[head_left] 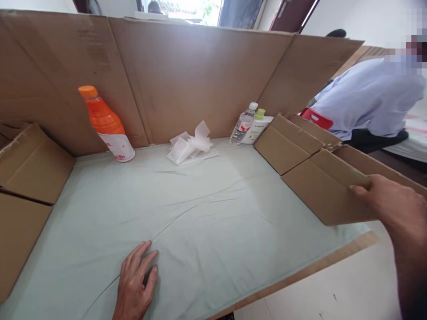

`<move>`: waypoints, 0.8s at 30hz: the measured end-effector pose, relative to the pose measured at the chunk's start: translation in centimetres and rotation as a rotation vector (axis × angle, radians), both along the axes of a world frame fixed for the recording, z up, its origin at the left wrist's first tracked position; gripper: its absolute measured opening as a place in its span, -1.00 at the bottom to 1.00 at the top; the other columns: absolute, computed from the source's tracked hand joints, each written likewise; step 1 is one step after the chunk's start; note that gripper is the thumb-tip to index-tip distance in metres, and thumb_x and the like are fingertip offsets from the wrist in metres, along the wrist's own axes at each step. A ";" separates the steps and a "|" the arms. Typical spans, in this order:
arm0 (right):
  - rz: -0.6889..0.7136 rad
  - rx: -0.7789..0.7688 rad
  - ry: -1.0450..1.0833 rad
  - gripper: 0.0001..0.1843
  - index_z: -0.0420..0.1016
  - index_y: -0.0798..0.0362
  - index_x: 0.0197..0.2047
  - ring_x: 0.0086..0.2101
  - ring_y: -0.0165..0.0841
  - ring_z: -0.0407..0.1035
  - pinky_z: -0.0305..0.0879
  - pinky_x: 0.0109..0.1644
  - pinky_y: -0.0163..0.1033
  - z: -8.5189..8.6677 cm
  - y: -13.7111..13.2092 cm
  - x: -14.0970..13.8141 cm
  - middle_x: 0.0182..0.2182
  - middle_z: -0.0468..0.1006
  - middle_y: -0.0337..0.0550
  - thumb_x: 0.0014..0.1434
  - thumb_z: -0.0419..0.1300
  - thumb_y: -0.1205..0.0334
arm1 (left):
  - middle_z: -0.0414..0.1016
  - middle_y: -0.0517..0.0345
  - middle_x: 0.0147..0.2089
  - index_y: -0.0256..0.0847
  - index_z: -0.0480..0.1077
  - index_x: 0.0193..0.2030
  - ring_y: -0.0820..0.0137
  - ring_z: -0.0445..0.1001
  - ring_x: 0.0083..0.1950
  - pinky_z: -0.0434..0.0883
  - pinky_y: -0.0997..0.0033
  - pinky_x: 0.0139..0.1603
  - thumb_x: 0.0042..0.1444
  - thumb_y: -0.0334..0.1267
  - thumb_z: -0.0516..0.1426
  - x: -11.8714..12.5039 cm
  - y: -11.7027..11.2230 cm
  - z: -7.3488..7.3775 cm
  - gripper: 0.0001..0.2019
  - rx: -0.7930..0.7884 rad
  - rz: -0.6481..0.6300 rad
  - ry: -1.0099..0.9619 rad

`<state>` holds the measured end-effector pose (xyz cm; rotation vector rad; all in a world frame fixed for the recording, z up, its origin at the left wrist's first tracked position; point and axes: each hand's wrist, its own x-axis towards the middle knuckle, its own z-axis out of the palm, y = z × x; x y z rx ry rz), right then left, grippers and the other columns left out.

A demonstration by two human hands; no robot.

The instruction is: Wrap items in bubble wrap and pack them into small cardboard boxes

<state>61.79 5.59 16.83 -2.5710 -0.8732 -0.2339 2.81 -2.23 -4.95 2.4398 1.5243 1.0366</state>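
I have the left hand [135, 280] resting palm down on the pale green sheet [213, 235], near the front of the table, its fingers loosely spread and pinching nothing. Those fingers point away from me and a little to the right, close to the line of a long crease [175, 219] that slants from the near left toward the back right.

My right hand [383, 195] is out at the right side of the table, on the upper edge of the right cardboard wall [333, 186]. I see its thumb on the inner face and the hand over the top, so the edge is pinched between thumb and fingers; the fingertips behind are hidden from me. That wall's long axis runs from the back corner toward me and outward to the right, and its inner face tilts toward the sheet.

Opposite it I see the left cardboard wall [30, 169]. Along the tall back board [203, 80] stand an orange bottle [106, 124], cap up and leaning left in my view, then crumpled white wrap [191, 144], then a water bottle [243, 126] beside a white bottle with a green cap [256, 129]. Beyond the right wall is a person in a light blue shirt [363, 95]
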 end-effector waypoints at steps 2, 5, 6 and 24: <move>-0.033 -0.199 0.036 -0.28 0.13 -0.06 -0.88 -0.59 -0.16 0.35 -0.05 -0.41 0.13 0.2 -0.9 -0.2 -0.83 0.17 0.03 0.06 0.31 -0.24 | 0.51 -0.02 0.19 -0.07 0.47 0.06 0.13 0.47 0.19 0.41 0.10 0.08 0.23 -0.35 0.10 0.0 0.0 -0.1 -0.71 -0.001 0.017 -0.016; 0.102 -0.262 -0.014 -0.57 0.32 -0.12 -0.73 -0.71 -0.33 0.10 0.02 -0.44 0.06 -0.5 -4.4 -2.7 -0.71 0.41 0.01 0.05 0.31 -0.02 | 0.50 -0.02 0.20 -0.07 0.46 0.08 0.13 0.48 0.19 0.44 0.08 0.08 0.24 -0.34 0.09 -0.3 -0.4 -0.3 -0.71 -0.017 0.002 -0.046; 0.198 -0.243 -0.068 -0.67 0.39 -0.15 -0.66 -0.70 -0.31 0.13 0.05 -0.44 0.04 -1.0 -5.9 -4.0 -0.61 0.52 0.06 0.06 0.29 0.01 | 0.50 -0.02 0.20 -0.07 0.47 0.08 0.13 0.48 0.18 0.45 0.07 0.08 0.25 -0.33 0.09 -0.5 -0.6 -0.3 -0.71 -0.033 -0.010 -0.061; 1.070 0.200 0.275 -0.71 0.52 -0.05 0.04 -0.19 -0.27 0.56 0.48 -0.05 -0.15 -7.0 -5.0 -24.9 -0.14 0.65 -0.12 0.28 0.24 0.09 | 0.45 -0.12 0.14 -0.19 0.27 0.25 0.14 0.52 0.10 0.51 0.06 0.13 0.18 -0.10 0.19 -2.8 1.4 3.5 -0.48 -0.476 0.237 -0.533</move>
